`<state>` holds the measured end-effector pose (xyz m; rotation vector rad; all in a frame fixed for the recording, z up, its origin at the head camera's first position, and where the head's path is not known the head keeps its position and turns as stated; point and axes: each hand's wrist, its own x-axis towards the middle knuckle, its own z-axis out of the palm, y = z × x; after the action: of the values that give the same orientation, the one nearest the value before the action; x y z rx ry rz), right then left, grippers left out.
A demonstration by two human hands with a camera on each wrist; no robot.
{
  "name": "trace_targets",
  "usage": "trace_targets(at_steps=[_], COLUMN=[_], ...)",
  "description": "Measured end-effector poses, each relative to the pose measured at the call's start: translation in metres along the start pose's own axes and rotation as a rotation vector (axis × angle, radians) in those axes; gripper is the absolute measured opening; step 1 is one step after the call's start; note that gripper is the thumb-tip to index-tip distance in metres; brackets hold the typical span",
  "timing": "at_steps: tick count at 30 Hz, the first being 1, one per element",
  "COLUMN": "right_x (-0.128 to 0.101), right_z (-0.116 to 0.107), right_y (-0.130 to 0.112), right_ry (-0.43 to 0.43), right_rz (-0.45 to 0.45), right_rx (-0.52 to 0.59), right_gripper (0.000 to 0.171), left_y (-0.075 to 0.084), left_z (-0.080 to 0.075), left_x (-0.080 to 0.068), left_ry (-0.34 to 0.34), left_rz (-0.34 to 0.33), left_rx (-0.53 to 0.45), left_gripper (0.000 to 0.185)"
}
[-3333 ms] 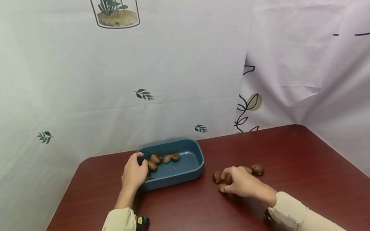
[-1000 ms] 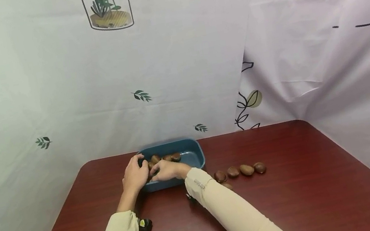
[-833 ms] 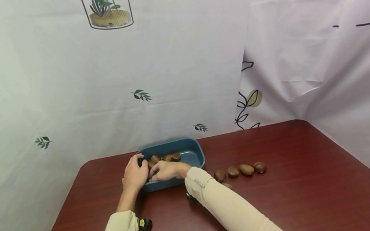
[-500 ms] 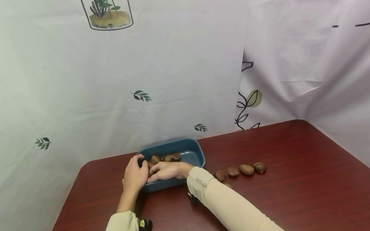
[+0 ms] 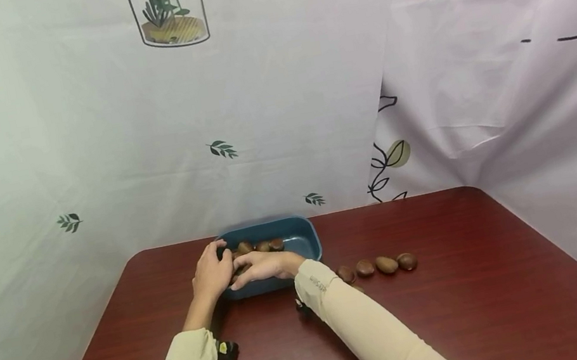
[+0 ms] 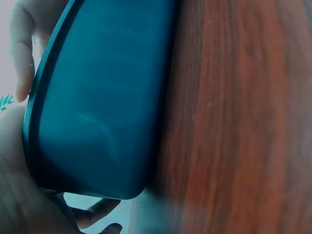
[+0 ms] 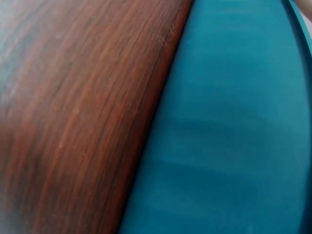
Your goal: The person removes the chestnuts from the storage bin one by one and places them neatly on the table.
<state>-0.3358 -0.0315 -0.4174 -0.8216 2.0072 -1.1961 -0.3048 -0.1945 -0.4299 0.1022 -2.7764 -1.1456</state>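
Note:
A blue plastic bin stands at the back of the table, with several brown chestnuts inside near its left and rear. My left hand grips the bin's left end; in the left wrist view its palm lies against the corner and fingers show beyond the end wall. Over the bin's front rim reaches my right hand, thumb and fingers spread apart above chestnuts at the left, which it partly hides. The right wrist view shows mostly the bin's front wall.
On the reddish-brown table, right of the bin, several chestnuts lie in a row. Another chestnut is partly covered by the right sleeve. A printed white cloth hangs behind the table.
My right hand has come from the chestnuts on the table to the bin, and its thumb and fingers have since spread apart there. The left hand has kept its grip.

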Motion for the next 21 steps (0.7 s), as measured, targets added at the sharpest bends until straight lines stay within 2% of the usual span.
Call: trace_targets(at_steps=[4, 12, 21], right_x=[-0.003, -0.017, -0.053], right_z=[0.0, -0.004, -0.016], right_y=[-0.002, -0.009, -0.02], right_ry=[0.032, 0.115, 0.16], right_rz=[-0.008, -0.032, -0.081], right_rx=[0.014, -0.053, -0.04], right_gripper=[0.023, 0.025, 0.038], left_y=[0.0, 0.002, 0.001], left_z=[-0.002, -0.001, -0.001], left_x=[-0.001, -0.002, -0.002], left_ry=[0.0, 0.013, 0.012], left_rz=[0.0, 0.001, 0.003], left_rx=[-0.01, -0.016, -0.005], left_gripper=[0.047, 0.045, 0.044])
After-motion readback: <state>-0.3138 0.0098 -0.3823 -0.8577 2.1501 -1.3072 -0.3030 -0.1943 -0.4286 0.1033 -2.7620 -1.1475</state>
